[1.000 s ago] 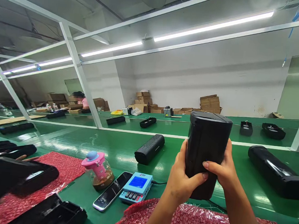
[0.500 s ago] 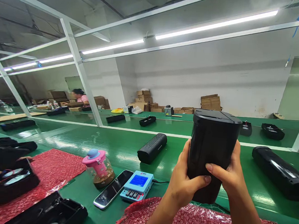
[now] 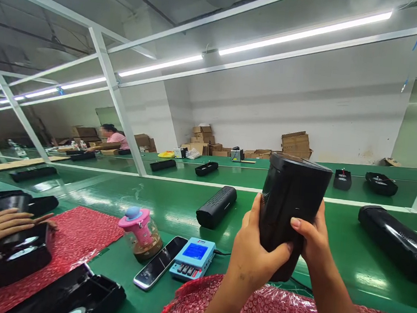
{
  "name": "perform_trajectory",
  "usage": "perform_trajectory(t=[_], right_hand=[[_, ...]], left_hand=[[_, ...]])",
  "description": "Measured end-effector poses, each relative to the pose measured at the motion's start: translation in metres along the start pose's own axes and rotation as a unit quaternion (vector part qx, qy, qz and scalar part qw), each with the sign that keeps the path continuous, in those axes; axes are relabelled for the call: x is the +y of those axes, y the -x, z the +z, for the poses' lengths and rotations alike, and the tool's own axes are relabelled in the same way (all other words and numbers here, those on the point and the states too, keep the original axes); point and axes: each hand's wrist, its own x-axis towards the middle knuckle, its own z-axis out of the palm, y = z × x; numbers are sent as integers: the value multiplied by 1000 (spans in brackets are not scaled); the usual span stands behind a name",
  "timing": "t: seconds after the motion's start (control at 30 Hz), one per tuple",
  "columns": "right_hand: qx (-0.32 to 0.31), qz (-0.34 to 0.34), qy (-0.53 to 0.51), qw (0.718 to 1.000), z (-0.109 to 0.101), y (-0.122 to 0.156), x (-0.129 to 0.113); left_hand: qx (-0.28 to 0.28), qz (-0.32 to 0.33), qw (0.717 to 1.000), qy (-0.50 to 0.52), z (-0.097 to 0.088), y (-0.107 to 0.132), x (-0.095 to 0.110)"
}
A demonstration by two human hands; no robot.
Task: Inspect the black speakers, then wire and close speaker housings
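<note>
A black speaker (image 3: 292, 203) is held up in front of me, tilted, its flat end uppermost. My left hand (image 3: 259, 248) wraps round its left side, thumb across the near face. On the opposite side my right hand (image 3: 314, 239) grips it, the thumb pressed on the near face. Beneath my forearms lies red bubble wrap (image 3: 268, 310). A light-blue meter (image 3: 194, 257) with a lit screen and a black cable stands left of my hands, beside a phone (image 3: 161, 262).
More black speakers lie on the green bench, one in the middle (image 3: 217, 206) and one at right (image 3: 396, 241). A pink-lidded cup (image 3: 141, 233) stands behind the phone. At left, a co-worker's hand (image 3: 1, 228) rests over opened speaker housings. An open housing (image 3: 76, 293) lies front left.
The speaker in my hands has tilted and shifted slightly left, with both hands still round it. The co-worker's hand at left has moved further in over the speaker parts.
</note>
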Motion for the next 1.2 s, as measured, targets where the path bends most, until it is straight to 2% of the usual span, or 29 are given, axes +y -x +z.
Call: perform_trajectory(t=[0.13, 0.33, 0.67, 1.2], right_hand=[[12, 10, -12, 1000, 2, -1, 4], [12, 9, -2, 1000, -3, -3, 5], [9, 7, 3, 1000, -5, -5, -2], [18, -4, 23, 1000, -5, -6, -3]], left_hand=[[22, -16, 999, -34, 1, 0, 4], [19, -15, 999, -30, 3, -1, 2], [16, -5, 1000, 17, 11, -2, -4], [2, -1, 999, 49, 12, -3, -7]])
